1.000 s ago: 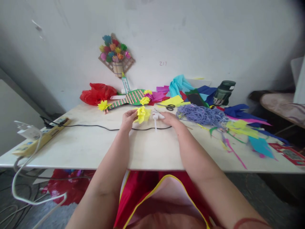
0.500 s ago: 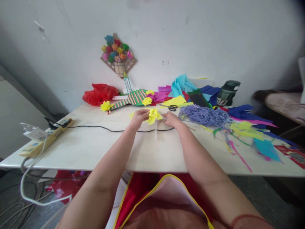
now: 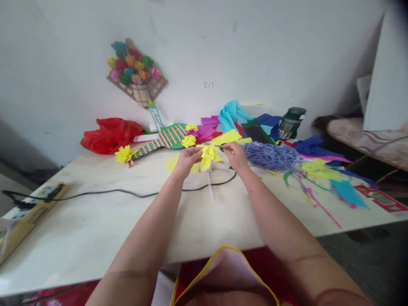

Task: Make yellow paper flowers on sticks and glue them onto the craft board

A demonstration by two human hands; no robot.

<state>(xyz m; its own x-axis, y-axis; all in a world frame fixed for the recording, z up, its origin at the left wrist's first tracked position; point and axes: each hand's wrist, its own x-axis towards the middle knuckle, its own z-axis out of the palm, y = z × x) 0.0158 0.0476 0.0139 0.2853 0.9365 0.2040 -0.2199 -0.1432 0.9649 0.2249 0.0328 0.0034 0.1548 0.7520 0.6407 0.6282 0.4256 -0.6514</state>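
My left hand (image 3: 188, 160) pinches a yellow paper flower (image 3: 208, 155) by its left side, above the middle of the table. To its right my right hand (image 3: 235, 156) has its fingers closed at the dark handles of a pair of scissors (image 3: 222, 147), mostly covered by the hand. Beneath the flower lies a pale tool, apparently a glue gun (image 3: 219, 166), with a whitish stick (image 3: 211, 189) pointing toward me. A flat yellow sheet (image 3: 171, 164) is beside my left hand. Behind lies a green lute-shaped craft piece (image 3: 174, 137) with pink strips and paper flowers.
A black cord (image 3: 121, 191) runs from the power strip (image 3: 35, 208) across the table (image 3: 105, 238). A purple yarn heap (image 3: 270, 156), coloured paper scraps (image 3: 347, 193) and a dark bottle (image 3: 291, 123) are at right. A red plastic bag (image 3: 110, 136) lies back left.
My right hand has moved from beside the flower up to the scissors and closed on them. The flower stays in my left hand. The whole view has shifted.
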